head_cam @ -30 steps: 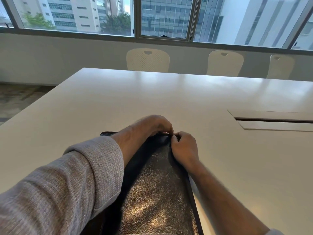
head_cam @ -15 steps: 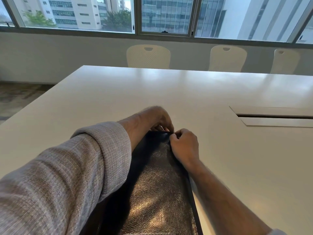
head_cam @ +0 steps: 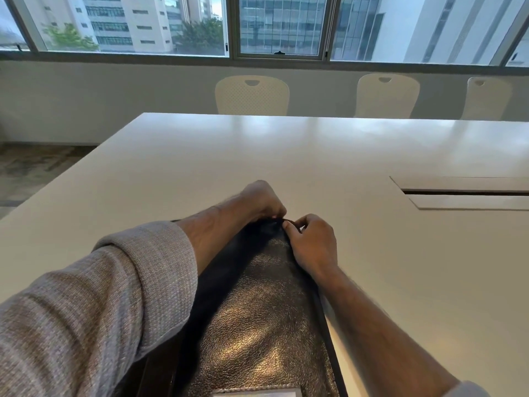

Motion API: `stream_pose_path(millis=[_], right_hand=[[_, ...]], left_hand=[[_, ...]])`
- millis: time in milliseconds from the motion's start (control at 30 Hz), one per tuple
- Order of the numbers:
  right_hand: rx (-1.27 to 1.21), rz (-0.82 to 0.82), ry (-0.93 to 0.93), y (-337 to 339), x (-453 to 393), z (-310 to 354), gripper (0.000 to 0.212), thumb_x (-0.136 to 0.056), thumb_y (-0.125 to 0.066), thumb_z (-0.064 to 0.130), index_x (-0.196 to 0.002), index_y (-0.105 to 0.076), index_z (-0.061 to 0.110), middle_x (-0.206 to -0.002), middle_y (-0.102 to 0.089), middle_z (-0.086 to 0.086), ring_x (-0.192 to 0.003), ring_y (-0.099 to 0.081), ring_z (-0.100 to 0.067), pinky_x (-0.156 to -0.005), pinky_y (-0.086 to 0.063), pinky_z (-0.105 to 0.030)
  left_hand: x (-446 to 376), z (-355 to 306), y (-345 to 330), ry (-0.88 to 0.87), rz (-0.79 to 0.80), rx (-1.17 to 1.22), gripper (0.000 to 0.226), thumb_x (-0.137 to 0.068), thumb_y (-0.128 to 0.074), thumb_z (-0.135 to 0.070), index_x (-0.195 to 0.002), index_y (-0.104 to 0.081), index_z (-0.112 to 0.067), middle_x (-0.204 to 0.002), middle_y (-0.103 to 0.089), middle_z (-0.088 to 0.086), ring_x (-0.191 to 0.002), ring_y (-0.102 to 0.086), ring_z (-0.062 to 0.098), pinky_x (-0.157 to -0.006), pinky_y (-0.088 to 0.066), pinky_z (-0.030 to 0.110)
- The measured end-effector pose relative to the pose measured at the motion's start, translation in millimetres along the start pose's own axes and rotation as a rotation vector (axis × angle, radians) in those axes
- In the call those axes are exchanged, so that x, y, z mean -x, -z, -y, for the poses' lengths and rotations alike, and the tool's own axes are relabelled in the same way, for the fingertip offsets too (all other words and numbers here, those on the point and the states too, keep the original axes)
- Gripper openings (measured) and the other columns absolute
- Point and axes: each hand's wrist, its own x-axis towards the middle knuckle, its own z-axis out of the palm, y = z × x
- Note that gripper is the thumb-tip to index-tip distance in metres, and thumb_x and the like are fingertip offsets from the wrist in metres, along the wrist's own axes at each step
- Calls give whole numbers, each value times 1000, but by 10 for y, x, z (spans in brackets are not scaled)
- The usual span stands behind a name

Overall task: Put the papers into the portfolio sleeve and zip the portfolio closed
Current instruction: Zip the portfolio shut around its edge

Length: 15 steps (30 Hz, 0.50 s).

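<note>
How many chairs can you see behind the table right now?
3. One chair sits at the middle of the table's far edge, a second to its right, and a third near the frame's right edge. More may sit beyond the frame.

I note the portfolio (head_cam: 257, 319): dark pebbled leather, lying flat and closed on the white table, its far corner pinched.
</note>
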Motion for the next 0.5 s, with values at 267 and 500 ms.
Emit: stream_pose_path(millis=[267,500], right_hand=[[60,33,7,-17,-23,-15,27,-86,-61,42,-86,-66,16,-89,-68,-3,-87,-60,-24,-70,-42,-31],[62,43,23,-27,-22,-22,30,-87,-59,46,-89,-66,17,-88,-68,-1,-84,-61,-22,-71,-46,-32]], left_hand=[[62,115,-4,-48,-157,-33,26,-62,-79,-26,-58,-59,-11,-54,-54,1,-47,-50,13,-38,-32,20],[93,-81,-17,-8,1,80,16,-59,-80,-10,-59,-65,-9,-51,-57,3,-43,-52,16,-41,-44,21]])
